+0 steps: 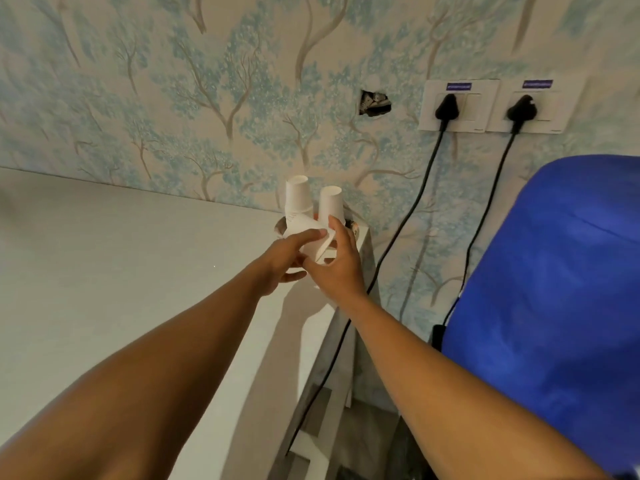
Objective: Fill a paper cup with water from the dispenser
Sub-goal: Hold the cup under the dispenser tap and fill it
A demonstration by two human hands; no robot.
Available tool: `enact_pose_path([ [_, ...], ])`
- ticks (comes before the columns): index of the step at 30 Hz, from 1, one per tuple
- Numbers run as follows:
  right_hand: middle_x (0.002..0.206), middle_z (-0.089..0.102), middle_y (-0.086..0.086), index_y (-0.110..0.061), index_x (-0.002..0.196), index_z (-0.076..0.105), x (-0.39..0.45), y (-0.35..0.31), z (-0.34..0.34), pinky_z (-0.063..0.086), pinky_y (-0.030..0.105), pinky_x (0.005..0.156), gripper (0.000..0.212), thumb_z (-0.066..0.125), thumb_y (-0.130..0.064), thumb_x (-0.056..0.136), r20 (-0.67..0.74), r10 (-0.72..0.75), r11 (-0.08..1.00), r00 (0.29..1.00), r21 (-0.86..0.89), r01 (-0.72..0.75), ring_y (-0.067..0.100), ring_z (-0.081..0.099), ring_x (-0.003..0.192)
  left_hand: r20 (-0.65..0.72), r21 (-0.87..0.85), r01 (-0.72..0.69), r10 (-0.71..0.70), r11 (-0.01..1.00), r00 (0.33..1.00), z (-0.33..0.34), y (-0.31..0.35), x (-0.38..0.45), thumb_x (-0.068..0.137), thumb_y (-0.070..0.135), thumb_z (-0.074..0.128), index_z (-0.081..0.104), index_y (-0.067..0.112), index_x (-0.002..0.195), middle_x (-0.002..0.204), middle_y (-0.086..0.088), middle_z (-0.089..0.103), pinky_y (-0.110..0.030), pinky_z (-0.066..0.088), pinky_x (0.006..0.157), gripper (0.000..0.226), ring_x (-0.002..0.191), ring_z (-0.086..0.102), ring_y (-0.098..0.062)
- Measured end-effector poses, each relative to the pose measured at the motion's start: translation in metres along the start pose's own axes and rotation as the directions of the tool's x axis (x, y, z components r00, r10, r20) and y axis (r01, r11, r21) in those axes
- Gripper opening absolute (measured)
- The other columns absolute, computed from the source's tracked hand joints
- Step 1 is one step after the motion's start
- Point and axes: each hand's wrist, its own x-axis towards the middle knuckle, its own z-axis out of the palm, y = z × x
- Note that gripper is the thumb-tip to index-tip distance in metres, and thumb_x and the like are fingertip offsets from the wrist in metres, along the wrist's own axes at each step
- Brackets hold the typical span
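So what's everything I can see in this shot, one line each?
paper cups: two upside-down stacks plus one tilted cup in the hands, white, at the counter's far corner
counter: one, pale grey, left, against the wall
wallpaper: blue-green trees on beige, with a hole
wall sockets: two, white, upper right
plugs with cables: two, black, hanging down from the sockets
water bottle: one, blue, right
left hand: on the tilted cup
right hand: on the same cup

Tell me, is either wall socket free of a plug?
No, both wall sockets have black plugs in them.
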Motion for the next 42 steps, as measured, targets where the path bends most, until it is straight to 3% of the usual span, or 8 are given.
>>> enact_pose_path([
  [7, 0.134, 0.047, 0.001, -0.023, 0.136, 0.051, -0.058, 0.004, -0.040, 0.054, 0.041, 0.096, 0.067, 0.082, -0.023, 0.077, -0.052, 0.023, 0.999, 0.998, -0.040, -0.025, 0.020, 0.052, 0.121, 0.109, -0.096, 0.088, -0.078, 0.991, 0.991, 0.036, -0.027, -0.043, 0.076, 0.063, 0.069, 0.057, 0.032, 0.112, 0.115, -0.008, 0.067, -0.032, 0.056, 0.075, 0.049, 0.104, 0.066, -0.022],
  [14, 0.129, 0.044, -0.005, -0.026, 0.138, 0.044, -0.117, 0.018, -0.071, 0.046, 0.030, 0.095, 0.080, 0.085, -0.037, 0.070, -0.118, 0.067, 0.988, 0.991, -0.128, -0.082, 0.015, 0.045, 0.122, 0.134, -0.252, 0.117, -0.085, 0.961, 0.987, 0.080, -0.054, -0.073, 0.091, 0.060, 0.053, 0.065, 0.022, 0.108, 0.097, -0.007, 0.073, -0.030, 0.057, 0.062, 0.043, 0.085, 0.071, -0.019],
  [20, 0.130, 0.046, 0.000, -0.025, 0.136, 0.044, -0.172, 0.038, -0.088, 0.049, 0.039, 0.099, 0.085, 0.088, -0.037, 0.065, -0.200, 0.180, 0.978, 0.963, -0.071, -0.197, 0.017, 0.048, 0.120, 0.246, -0.266, 0.217, -0.151, 0.939, 0.957, 0.117, -0.095, -0.096, 0.098, 0.043, 0.050, 0.067, 0.015, 0.107, 0.095, -0.010, 0.070, -0.032, 0.052, 0.068, 0.034, 0.083, 0.066, -0.020],
  [25, 0.126, 0.046, -0.004, -0.030, 0.134, 0.045, -0.213, 0.059, -0.100, 0.038, 0.010, 0.083, 0.089, 0.090, -0.041, 0.058, -0.276, 0.306, 0.951, 0.911, 0.037, -0.308, 0.009, 0.047, 0.116, 0.378, -0.278, 0.293, -0.176, 0.915, 0.909, 0.151, -0.128, -0.118, 0.099, 0.035, 0.049, 0.065, 0.011, 0.124, 0.115, -0.012, 0.071, -0.035, 0.052, 0.083, 0.038, 0.101, 0.068, -0.021],
  [33, 0.129, 0.048, -0.002, -0.030, 0.126, 0.047, -0.274, 0.100, -0.123, 0.052, 0.029, 0.093, 0.086, 0.088, -0.048, 0.052, -0.361, 0.414, 0.907, 0.836, 0.087, -0.412, 0.010, 0.051, 0.116, 0.358, -0.149, 0.424, -0.351, 0.893, 0.865, 0.201, -0.180, -0.134, 0.100, 0.046, 0.045, 0.066, 0.015, 0.124, 0.120, -0.010, 0.071, -0.042, 0.053, 0.091, 0.044, 0.111, 0.065, -0.025],
  [36, 0.125, 0.045, -0.006, -0.037, 0.123, 0.044, -0.297, 0.116, -0.130, 0.052, 0.027, 0.090, 0.085, 0.087, -0.051, 0.051, -0.376, 0.461, 0.880, 0.804, 0.076, -0.469, 0.006, 0.051, 0.111, 0.146, -0.083, 0.359, -0.345, 0.930, 0.927, 0.216, -0.203, -0.137, 0.098, 0.040, 0.052, 0.073, 0.019, 0.102, 0.103, -0.008, 0.075, -0.038, 0.058, 0.080, 0.030, 0.094, 0.069, -0.023],
  [38, 0.121, 0.044, -0.007, -0.036, 0.123, 0.043, -0.313, 0.128, -0.134, 0.048, 0.018, 0.083, 0.084, 0.088, -0.047, 0.054, -0.383, 0.486, 0.861, 0.786, 0.053, -0.506, 0.006, 0.051, 0.107, 0.017, -0.061, 0.233, -0.233, 0.970, 0.972, 0.224, -0.219, -0.139, 0.098, 0.031, 0.056, 0.072, 0.021, 0.096, 0.102, -0.012, 0.073, -0.044, 0.057, 0.087, 0.019, 0.096, 0.068, -0.029],
  [42, 0.120, 0.044, -0.003, -0.032, 0.126, 0.043, -0.349, 0.149, -0.139, 0.039, 0.009, 0.071, 0.081, 0.088, -0.040, 0.058, -0.382, 0.547, 0.808, 0.745, 0.007, -0.589, 0.005, 0.050, 0.098, 0.061, 0.222, -0.116, 0.105, 0.968, 0.993, 0.235, -0.243, -0.147, 0.099, 0.026, 0.055, 0.066, 0.026, 0.116, 0.112, -0.003, 0.069, -0.046, 0.052, 0.095, 0.020, 0.106, 0.065, -0.022],
])
